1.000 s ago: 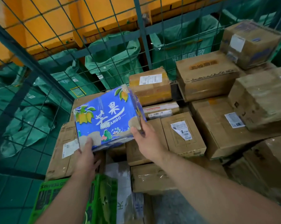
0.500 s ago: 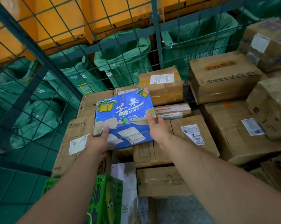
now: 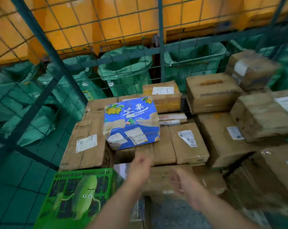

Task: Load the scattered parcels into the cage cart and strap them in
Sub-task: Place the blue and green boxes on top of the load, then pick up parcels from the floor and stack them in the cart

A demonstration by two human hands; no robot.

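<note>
Lower centre, both hands bare and empty: left hand [image 3: 140,164] loosely curled, right hand [image 3: 186,187] fingers spread, the two apart and short of any parcel; lower left, a green box [image 3: 77,195] sits nearest; mid-frame, the blue mango box [image 3: 131,123] rests atop the brown cartons [image 3: 188,142], probably set there to level the layer; its long axis runs left to right, labelled side towards the camera, printed top up; beyond, the cage cart [image 3: 161,47] mesh, green sacks [image 3: 126,70] behind it.
</note>
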